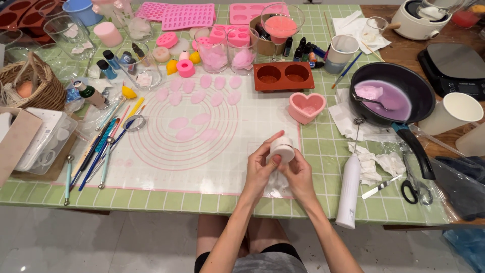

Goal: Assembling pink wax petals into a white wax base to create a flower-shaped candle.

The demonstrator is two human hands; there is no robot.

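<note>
- Holding item: small white round mould [281,149], cylindrical, raised just above the near edge of the white silicone mat [151,167], in front of the person's body.
- Left hand [260,169]: fingers wrapped up the left side of the mould, thumb pressed on its face; closed on it.
- Right hand [298,174]: cupping the mould from below and right, fingers closed on it too. Both hands share one piece; neither is free.
- Handling note, as a judgement: the mould looks soft-walled, so even pressure from both thumbs, worked round the rim and not at one spot, should keep whatever sits inside from cracking. Contents cannot be seen from this angle.
- Handling note: keeping the piece low over the mat seems wise, so anything that drops out lands on a soft, clean surface.
- Beneath the hands: crumpled white tissue [275,187] on the mat.
- Further up the mat: pale pink petal shapes [194,126], lying flat, well apart from the hands.
- Right of the mat: pink heart-shaped mould [306,107]; brown two-cavity mould [283,76] behind it.
- Far right: black pan [411,83] with lilac liquid, spoon [371,101] resting in it; white handheld frother [348,192] lying near the table edge; scissors [411,187] beside it.
- Left: row of sculpting tools [98,151].
</note>
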